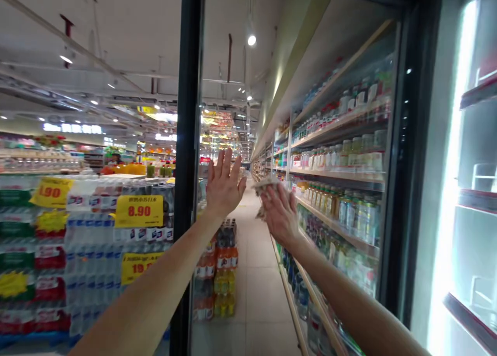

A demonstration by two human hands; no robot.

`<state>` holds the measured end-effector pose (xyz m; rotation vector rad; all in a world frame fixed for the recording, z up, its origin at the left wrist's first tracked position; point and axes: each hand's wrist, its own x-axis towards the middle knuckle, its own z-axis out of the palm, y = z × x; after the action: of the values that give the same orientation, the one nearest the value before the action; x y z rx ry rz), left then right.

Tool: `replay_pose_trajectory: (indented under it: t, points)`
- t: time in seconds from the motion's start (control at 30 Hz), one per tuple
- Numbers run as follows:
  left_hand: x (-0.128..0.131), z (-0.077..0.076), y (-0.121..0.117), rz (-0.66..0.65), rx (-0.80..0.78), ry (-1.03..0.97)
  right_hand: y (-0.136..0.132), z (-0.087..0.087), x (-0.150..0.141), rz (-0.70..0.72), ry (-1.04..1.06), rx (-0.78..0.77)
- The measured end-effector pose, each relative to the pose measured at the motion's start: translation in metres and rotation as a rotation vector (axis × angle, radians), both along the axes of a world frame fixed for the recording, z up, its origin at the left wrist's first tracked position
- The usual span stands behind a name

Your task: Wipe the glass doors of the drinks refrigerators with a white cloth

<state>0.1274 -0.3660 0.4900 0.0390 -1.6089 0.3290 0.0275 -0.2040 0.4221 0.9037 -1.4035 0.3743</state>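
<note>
A glass cooler door with a dark frame [188, 112] stands swung open in front of me. My left hand [224, 189] lies flat against the see-through pane, its fingers spread and holding nothing. To its right, my right hand [281, 217] presses a crumpled, greyish patterned cloth [267, 184] to the glass. Its fingers lie over the cloth, which sticks out beyond the fingertips on the upper left. Both arms reach forward from the bottom of the view, slightly blurred.
Through the pane, shelves of bottles [334, 154] line the right side of a tiled aisle [248, 273]. Packs of coloured drinks [225, 273] stand on the floor. Stacked bottle packs with yellow price signs [139, 211] are at left. A lit cooler interior [481, 231] is at right.
</note>
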Motion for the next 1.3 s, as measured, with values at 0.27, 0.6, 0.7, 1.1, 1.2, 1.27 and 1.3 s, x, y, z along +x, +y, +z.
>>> replay_pose_trajectory:
  t: [0.27, 0.6, 0.7, 1.1, 1.2, 1.27, 1.3]
  points:
    - [0.004, -0.001, 0.000, 0.069, 0.004, -0.015, 0.101, 0.039, -0.076, -0.049, -0.309, -0.678]
    - [-0.015, -0.009, 0.053, -0.268, -0.242, -0.178, -0.018, 0.020, 0.001, 0.380, -0.105, -0.229]
    - [-0.030, -0.015, 0.076, -0.238, -0.176, -0.222, 0.003, 0.016, -0.011, 0.609, -0.128, -0.209]
    - [-0.011, 0.040, 0.017, -0.086, 0.050, 0.056, 0.054, 0.022, -0.044, -0.013, -0.185, -0.384]
    - [-0.008, 0.038, 0.012, -0.094, 0.077, 0.089, 0.053, 0.022, -0.044, -0.026, -0.192, -0.395]
    - [-0.018, 0.010, 0.030, -0.100, -0.074, -0.015, 0.055, 0.022, -0.046, -0.033, -0.195, -0.393]
    - [-0.024, -0.008, 0.042, -0.097, -0.174, -0.086, 0.056, 0.021, -0.046, -0.036, -0.192, -0.389]
